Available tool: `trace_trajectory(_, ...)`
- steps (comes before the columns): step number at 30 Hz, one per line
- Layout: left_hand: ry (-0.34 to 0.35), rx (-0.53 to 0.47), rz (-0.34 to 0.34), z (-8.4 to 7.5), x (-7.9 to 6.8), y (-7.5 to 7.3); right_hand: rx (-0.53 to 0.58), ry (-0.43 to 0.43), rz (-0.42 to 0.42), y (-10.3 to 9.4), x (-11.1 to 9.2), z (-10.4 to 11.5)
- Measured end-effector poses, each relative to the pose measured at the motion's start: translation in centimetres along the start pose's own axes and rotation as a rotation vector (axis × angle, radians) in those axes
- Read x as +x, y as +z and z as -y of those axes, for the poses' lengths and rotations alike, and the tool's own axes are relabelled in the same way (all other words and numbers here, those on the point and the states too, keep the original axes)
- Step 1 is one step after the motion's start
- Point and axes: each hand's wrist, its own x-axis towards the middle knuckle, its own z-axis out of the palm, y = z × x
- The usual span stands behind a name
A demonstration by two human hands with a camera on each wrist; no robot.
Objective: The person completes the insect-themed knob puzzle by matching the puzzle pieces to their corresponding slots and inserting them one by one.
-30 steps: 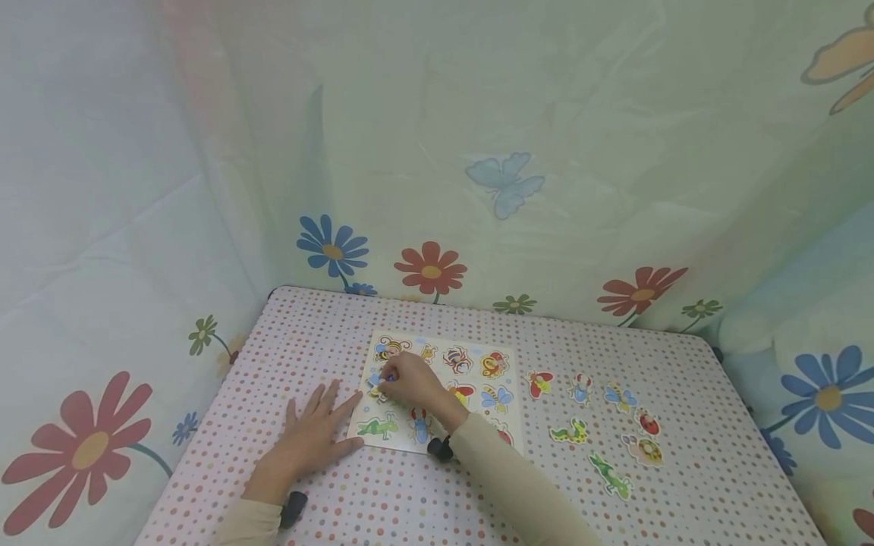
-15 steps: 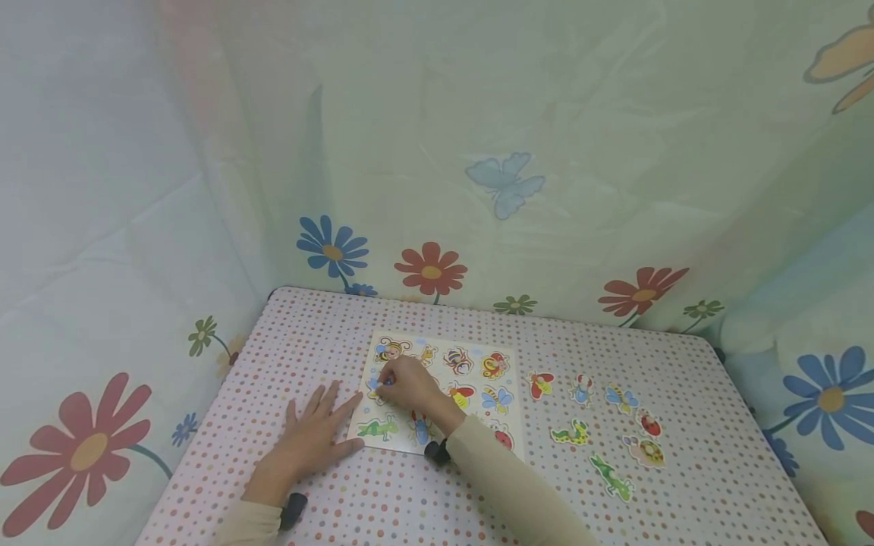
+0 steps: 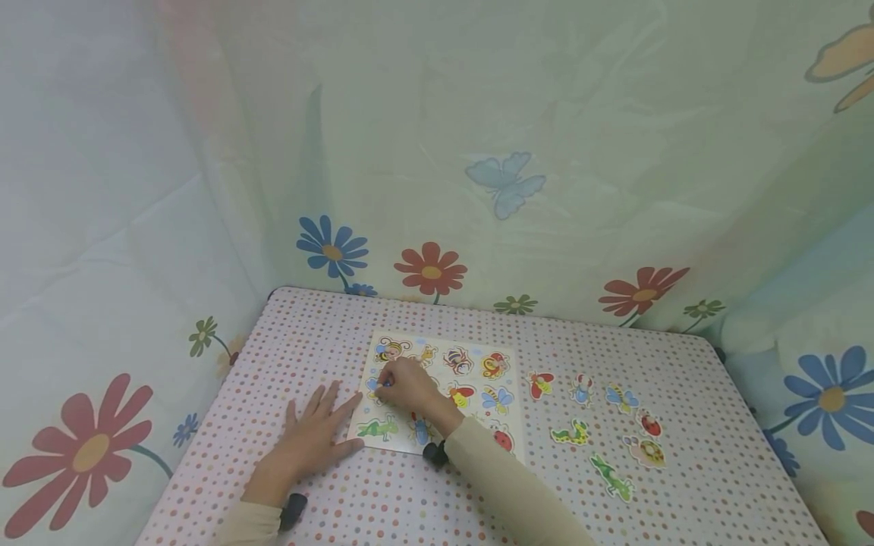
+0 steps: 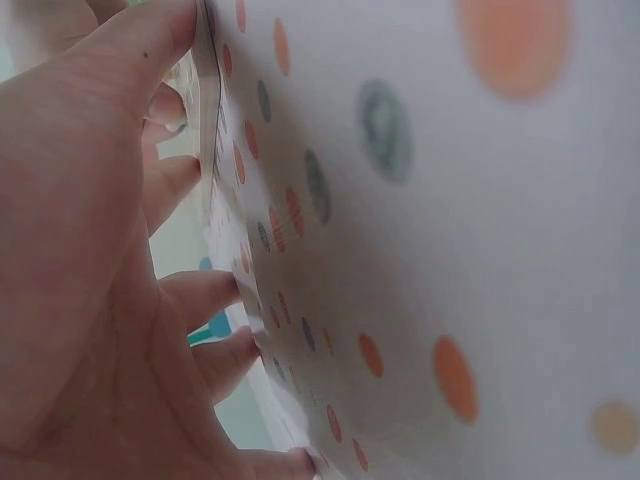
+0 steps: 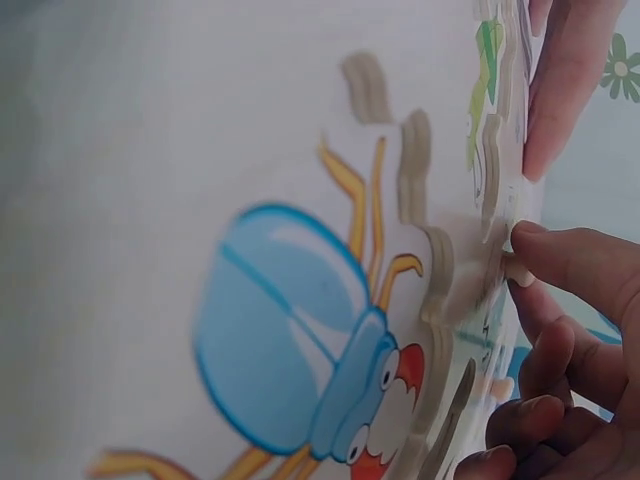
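A pale insect puzzle board point(image 3: 476, 381) with cut-out recesses lies on the dotted table. My right hand point(image 3: 411, 385) reaches over its left part, thumb and index fingertip pinching the small peg point(image 5: 518, 270) of a puzzle piece. A light blue winged part of the piece point(image 3: 372, 385) shows beside the fingertips, at the left end of the middle row; my fingers hide the rest. My left hand point(image 3: 307, 440) lies palm down with fingers spread at the board's left edge. Its thumb touches the board's lower left corner, by the printed green grasshopper point(image 3: 378, 428).
Several loose insect pieces lie right of the board, among them a red-winged bug point(image 3: 542, 384), a caterpillar point(image 3: 570, 432), a ladybug point(image 3: 648, 423) and a green grasshopper piece point(image 3: 611, 478). A flower-printed curtain point(image 3: 410, 152) stands around the table point(image 3: 710, 425).
The right hand has shifted slightly left and down with the puzzle piece, which has settled closer against the board. The left hand has stayed in place.
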Motion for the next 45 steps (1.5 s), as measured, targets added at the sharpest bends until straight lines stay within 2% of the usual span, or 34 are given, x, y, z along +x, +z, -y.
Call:
trace_trajectory(8, -0.001, 0.004, -0.006, -0.1, 0.0, -0.1, 0.011, -0.025, -0.012, -0.3, -0.4, 0.2)
trace_trajectory(15, -0.003, 0.008, -0.001, -0.1, 0.1, 0.0, -0.035, -0.064, -0.04, -1.6, -1.4, 0.6)
trace_trajectory(26, -0.022, 0.008, 0.01, -0.1, 0.2, 0.1, -0.039, -0.114, -0.142, -4.4, -3.8, 0.2)
trace_trajectory(39, -0.035, -0.003, 0.019, -0.3, 0.1, 0.0, -0.005, -0.124, -0.24, -6.6, -7.4, -1.4)
trace_trajectory(45, -0.039, -0.002, 0.017, -0.4, 0.1, -0.1, 0.037, -0.1, -0.265, -7.6, -9.1, -2.0)
